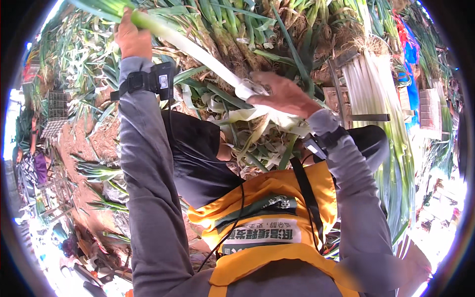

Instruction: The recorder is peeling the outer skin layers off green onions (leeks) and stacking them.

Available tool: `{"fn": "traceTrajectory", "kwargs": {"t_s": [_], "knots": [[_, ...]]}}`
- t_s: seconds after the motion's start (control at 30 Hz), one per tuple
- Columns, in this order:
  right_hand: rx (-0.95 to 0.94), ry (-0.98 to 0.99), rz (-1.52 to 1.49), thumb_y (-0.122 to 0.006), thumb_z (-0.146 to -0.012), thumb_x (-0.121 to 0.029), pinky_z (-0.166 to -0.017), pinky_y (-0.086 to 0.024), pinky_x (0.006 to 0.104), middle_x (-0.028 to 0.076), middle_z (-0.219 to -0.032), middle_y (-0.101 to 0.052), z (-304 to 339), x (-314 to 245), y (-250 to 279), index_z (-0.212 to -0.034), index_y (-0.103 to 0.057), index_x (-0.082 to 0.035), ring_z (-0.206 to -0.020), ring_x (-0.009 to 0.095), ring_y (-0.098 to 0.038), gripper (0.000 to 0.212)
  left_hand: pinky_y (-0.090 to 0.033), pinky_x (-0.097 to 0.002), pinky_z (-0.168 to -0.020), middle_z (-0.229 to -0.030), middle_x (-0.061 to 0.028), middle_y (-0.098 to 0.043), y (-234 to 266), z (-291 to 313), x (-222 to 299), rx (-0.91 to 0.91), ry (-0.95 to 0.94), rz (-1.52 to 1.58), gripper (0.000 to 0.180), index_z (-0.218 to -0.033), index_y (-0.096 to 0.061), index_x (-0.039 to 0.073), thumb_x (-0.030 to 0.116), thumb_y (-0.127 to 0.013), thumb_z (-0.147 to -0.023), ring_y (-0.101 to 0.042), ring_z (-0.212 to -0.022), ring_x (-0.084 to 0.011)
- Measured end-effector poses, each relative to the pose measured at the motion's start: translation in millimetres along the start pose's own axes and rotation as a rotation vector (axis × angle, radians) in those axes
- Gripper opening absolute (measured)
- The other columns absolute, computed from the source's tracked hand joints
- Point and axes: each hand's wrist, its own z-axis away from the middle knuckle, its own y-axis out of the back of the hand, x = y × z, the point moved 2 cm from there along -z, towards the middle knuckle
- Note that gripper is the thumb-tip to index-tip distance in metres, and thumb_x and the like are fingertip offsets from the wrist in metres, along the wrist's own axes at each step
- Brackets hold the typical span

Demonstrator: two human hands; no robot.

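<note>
A long green onion (pixel 198 52) slants across the front of me, with its green leaves at the upper left and its white root end at the lower right. My left hand (pixel 132 38) is closed around it where white turns to green. At the root end, my right hand (pixel 284 94) curls its fingers and thumb about the white base, and pale loose skin shows just below. Stripped outer leaves (pixel 237 116) lie under the onion, between my knees. Beyond both hands is a heap of unpeeled green onions (pixel 237 44) with soil and roots on them.
To my right, cleaned green onions (pixel 373 84) lie bundled in a metal rack (pixel 341 94). Blue sheeting (pixel 409 84) is behind them. Leaf scraps and brown soil (pixel 81 153) spread on the left, near a plastic crate (pixel 55 106). A person's arm (pixel 33 133) shows at the far left.
</note>
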Motion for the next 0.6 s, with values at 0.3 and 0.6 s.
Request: {"fn": "traceTrajectory", "kwargs": {"t_s": [0.3, 0.6], "knots": [[0.131, 0.194, -0.739, -0.067, -0.092, -0.006, -0.098, -0.047, 0.0305, 0.006, -0.123, -0.065, 20, -40, 25, -0.139, -0.049, -0.002, -0.113, 0.013, -0.057, 0.050, -0.056, -0.0510, -0.085, -0.107, -0.0163, -0.051, 38, -20, -12, -0.014, 0.210, 0.139, 0.034, -0.116, -0.044, -0.002, 0.030, -0.046, -0.103, -0.057, -0.095, -0.0329], [-0.175, -0.185, -0.745, -0.071, -0.090, -0.038, -0.055, -0.049, 0.0320, 0.011, -0.083, -0.067, 43, -83, 13, -0.122, -0.055, 0.005, -0.068, 0.018, -0.066, 0.056, -0.056, -0.0480, -0.083, -0.108, -0.0158, -0.056, 92, -59, -42, 0.178, 0.159, 0.002, 0.031, -0.117, -0.046, 0.001, 0.026, -0.048, -0.099, -0.059, -0.093, -0.0299]]}}
